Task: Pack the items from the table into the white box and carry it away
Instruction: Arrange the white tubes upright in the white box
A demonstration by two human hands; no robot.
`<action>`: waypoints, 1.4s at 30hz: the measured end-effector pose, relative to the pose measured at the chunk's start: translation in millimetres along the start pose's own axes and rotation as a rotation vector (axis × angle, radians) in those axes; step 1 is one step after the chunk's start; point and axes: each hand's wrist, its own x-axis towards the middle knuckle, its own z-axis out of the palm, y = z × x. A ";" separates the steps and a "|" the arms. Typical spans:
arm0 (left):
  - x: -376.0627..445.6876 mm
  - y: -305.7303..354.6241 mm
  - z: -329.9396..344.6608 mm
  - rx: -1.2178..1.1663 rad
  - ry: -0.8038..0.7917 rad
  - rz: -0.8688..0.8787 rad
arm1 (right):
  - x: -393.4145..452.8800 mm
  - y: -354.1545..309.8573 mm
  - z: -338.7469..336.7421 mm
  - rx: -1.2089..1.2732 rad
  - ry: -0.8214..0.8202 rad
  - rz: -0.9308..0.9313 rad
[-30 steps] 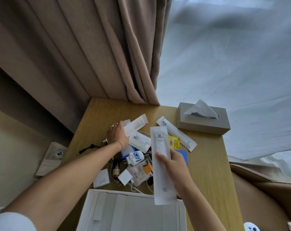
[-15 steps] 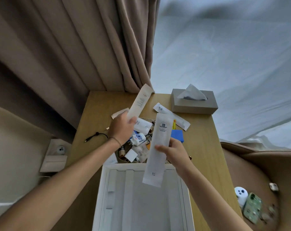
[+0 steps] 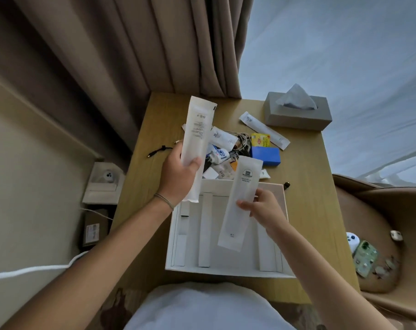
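Both hands hold long white paper sachets over the open white cardboard box (image 3: 226, 265) on the wooden table (image 3: 316, 222).

L hand (image 3: 178, 177): fingers curled round a tall sachet (image 3: 197, 144), upright, above box's far-left corner. R hand (image 3: 264, 208): thumb + fingertips pinch a 2nd sachet (image 3: 238, 206), tilted, w/ lower end over box interior. Remaining items (blue block (image 3: 265, 155), yellow packet (image 3: 260, 140), small tube (image 3: 217, 154)) lie piled just beyond box; grey tissue box (image 3: 297, 115) at far-right corner.

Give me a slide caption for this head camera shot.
Each hand holds a white packet above the open box.
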 end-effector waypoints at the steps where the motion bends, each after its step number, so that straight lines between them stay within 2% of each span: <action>1: -5.0 -2.1 -1.5 -0.021 0.008 -0.016 | -0.2 5.9 4.4 -0.019 -0.015 0.006; 15: -38.9 -13.6 -13.5 -0.152 0.070 -0.163 | 31.7 74.1 48.6 -0.240 -0.158 0.204; 20: -49.1 -17.9 -17.7 -0.139 0.064 -0.209 | 43.4 82.0 56.1 -0.485 -0.172 0.214; 31: -79.8 -20.0 1.7 -0.188 -0.092 -0.404 | 38.9 81.8 51.4 -1.064 -0.088 0.088; 35: -88.0 -24.5 21.9 -0.175 -0.185 -0.463 | 35.8 71.5 49.0 -1.007 -0.094 0.126; 38: -94.3 -34.5 37.1 -0.045 -0.289 -0.503 | 31.8 55.2 24.7 -0.865 -0.025 0.139; 42: -96.7 -56.0 65.6 0.076 -0.380 -0.565 | 15.9 39.9 -12.7 -0.678 0.057 0.030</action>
